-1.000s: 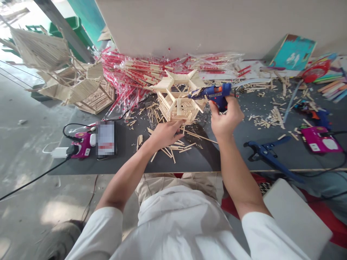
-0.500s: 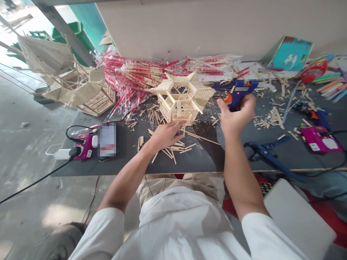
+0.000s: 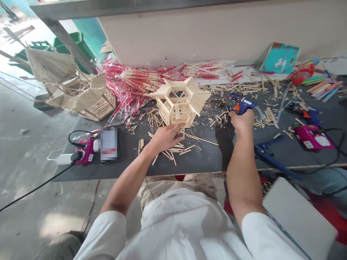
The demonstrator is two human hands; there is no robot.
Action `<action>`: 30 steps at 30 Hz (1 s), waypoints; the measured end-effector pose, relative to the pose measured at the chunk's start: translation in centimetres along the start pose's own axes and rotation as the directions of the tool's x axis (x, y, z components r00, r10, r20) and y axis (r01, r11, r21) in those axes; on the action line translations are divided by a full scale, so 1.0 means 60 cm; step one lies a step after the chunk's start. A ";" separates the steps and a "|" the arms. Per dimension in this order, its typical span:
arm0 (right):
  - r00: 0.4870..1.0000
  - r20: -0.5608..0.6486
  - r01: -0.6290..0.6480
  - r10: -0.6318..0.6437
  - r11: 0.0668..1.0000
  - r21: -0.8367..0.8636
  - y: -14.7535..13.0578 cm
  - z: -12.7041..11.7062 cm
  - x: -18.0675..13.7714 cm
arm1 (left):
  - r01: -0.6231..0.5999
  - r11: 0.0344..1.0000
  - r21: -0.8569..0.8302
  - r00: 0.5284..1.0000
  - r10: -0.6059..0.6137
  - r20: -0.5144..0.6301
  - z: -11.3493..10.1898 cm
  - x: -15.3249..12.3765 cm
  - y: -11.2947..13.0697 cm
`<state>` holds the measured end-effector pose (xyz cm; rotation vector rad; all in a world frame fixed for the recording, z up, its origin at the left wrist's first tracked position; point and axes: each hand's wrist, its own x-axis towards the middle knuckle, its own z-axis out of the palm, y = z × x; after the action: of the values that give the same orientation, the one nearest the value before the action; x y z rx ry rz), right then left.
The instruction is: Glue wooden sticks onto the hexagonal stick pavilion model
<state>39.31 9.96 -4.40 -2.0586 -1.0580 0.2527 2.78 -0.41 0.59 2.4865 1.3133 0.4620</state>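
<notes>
A small model built of thin wooden sticks [image 3: 187,95], with a star-like flared top, stands on the dark table. My left hand [image 3: 166,137] is at its front lower edge. The index finger stretches along that edge and seems to touch it, with the thumb apart below. Loose cut sticks [image 3: 175,155] lie under and beside this hand. To the right, my right hand [image 3: 244,121] is closed around a blue hot glue gun [image 3: 245,104], held low over the table. Its orange nozzle end points left, away from the model's wall by some distance.
Plastic-wrapped stick bundles [image 3: 135,79] lie at the back. A larger stick model [image 3: 81,94] stands left. A phone [image 3: 108,144] and magenta power strip [image 3: 85,151] are front left. A blue cutter [image 3: 271,153], another power strip [image 3: 314,137] and a second glue gun [image 3: 309,115] lie right.
My right hand has lowered the hot glue gun and moved it right, away from the model. My left hand stays at the model's front edge. The view has shifted slightly.
</notes>
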 end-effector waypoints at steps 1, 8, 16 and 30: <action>1.000 0.014 -0.004 0.004 0.999 -0.043 -0.004 -0.002 -0.004 | 0.000 1.000 -0.001 1.000 0.000 -0.002 0.000 0.000 0.001; 0.962 -0.153 0.204 -0.224 0.969 -0.140 -0.058 -0.006 -0.063 | -0.014 1.000 -0.013 1.000 0.014 -0.011 -0.002 0.001 0.002; 0.767 0.360 0.394 -0.531 0.832 0.390 -0.099 -0.010 -0.116 | -0.035 0.997 -0.076 0.998 0.032 -0.045 -0.004 -0.001 0.004; 0.305 0.726 -0.091 -0.617 0.740 0.667 -0.144 0.017 -0.224 | -0.045 0.995 -0.088 0.996 0.038 -0.076 -0.006 -0.001 0.008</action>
<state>25.15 3.27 -1.08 -0.9138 -1.6847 1.5478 2.92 -0.68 1.12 2.4477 1.2413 0.6145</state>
